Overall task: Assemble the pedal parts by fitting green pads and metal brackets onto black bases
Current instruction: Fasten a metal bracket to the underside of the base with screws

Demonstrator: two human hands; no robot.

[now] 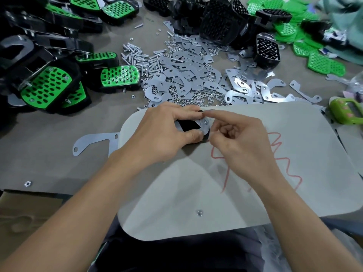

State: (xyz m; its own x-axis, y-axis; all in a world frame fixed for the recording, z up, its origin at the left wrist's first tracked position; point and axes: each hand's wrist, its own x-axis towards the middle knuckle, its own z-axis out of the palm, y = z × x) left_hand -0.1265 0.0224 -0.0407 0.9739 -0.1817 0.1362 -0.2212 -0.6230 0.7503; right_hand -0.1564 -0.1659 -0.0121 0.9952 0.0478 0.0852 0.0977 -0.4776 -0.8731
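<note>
Closest to the person, a brown cardboard box sits low on the left. A white board lies across the front with a red scribble on it. One small nut lies on the near part of the board, and a loose nut lies on the gray table off to the left. Both hands meet at the far edge of the board. The left hand grips a black base, with its fingers curled round it. A metal bracket lies on top of the base. The right hand pinches the round end of that bracket with its pointing finger and thumb, and its other fingers are curled in. Just left of the board lies a big flat bracket. Past the hands is a shiny heap of brackets mixed with nuts, and a bunch of bolts lies beside it. Finished pedals with green tops are stacked on the left. Far back sit more black bases, and green pads are piled at the far right.
</note>
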